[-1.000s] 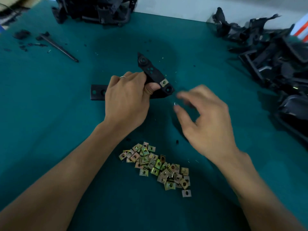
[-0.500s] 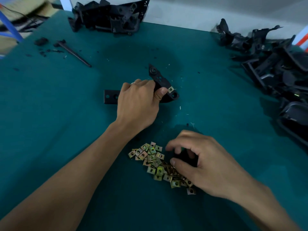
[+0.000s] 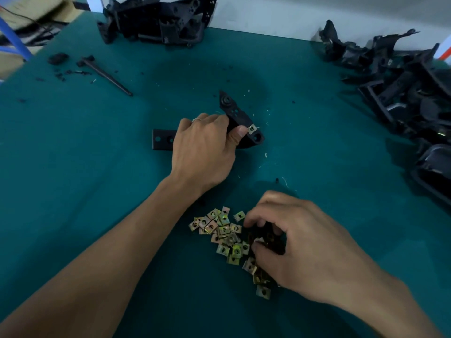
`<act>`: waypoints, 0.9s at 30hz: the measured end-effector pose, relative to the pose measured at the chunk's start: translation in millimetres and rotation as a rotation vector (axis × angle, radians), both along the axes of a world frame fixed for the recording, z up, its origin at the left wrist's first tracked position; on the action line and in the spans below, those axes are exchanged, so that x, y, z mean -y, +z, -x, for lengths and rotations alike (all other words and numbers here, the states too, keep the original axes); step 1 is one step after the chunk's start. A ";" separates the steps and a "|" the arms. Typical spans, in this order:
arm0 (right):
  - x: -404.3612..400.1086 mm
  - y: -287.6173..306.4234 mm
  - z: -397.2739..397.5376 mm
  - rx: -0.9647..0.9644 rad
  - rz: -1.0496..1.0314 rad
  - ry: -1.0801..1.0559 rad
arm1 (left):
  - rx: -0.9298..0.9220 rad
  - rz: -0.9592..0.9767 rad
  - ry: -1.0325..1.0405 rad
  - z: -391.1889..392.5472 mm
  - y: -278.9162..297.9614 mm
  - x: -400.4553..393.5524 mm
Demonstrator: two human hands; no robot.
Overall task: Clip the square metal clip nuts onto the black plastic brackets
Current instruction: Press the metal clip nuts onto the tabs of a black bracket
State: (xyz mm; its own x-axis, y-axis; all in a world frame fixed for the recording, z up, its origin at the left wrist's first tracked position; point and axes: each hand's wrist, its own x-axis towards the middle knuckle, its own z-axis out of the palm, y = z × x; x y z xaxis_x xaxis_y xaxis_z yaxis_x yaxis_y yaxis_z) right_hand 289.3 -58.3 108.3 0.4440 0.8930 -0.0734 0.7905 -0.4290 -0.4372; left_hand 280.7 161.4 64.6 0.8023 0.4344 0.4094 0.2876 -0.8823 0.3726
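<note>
Black plastic bracket point(image 3: 240, 120) at centre of teal-covered table point(image 3: 73, 167), left hand point(image 3: 203, 152) on it. Square metal clip nut point(image 3: 252, 129) on bracket's right end, just right of thumb. Pile of square metal clip nuts point(image 3: 225, 234) nearer person, right hand point(image 3: 300, 247) on pile's right part. Heap of black plastic brackets point(image 3: 410, 93) at right edge. Stack of black plastic parts point(image 3: 158, 20) at far edge. Thin dark metal rod point(image 3: 107, 75) far left.
</note>
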 end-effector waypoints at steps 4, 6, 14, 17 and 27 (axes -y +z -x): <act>-0.2 -3.4 4.0 -0.003 -0.063 0.008 | -0.001 0.001 0.001 0.1 -0.8 -0.1; -0.8 -7.3 3.5 -0.014 -0.102 0.005 | 0.001 0.002 -0.001 0.4 -0.2 0.2; -2.5 -11.2 -4.8 -0.068 -0.145 -0.011 | 0.001 0.008 -0.002 -0.1 -0.4 -0.7; -6.2 -9.4 -3.8 -0.057 -0.114 0.004 | 0.001 0.010 -0.004 -0.4 0.0 -0.7; -14.9 -23.8 0.8 0.207 -0.058 0.016 | 0.015 0.013 -0.010 0.8 0.3 -0.5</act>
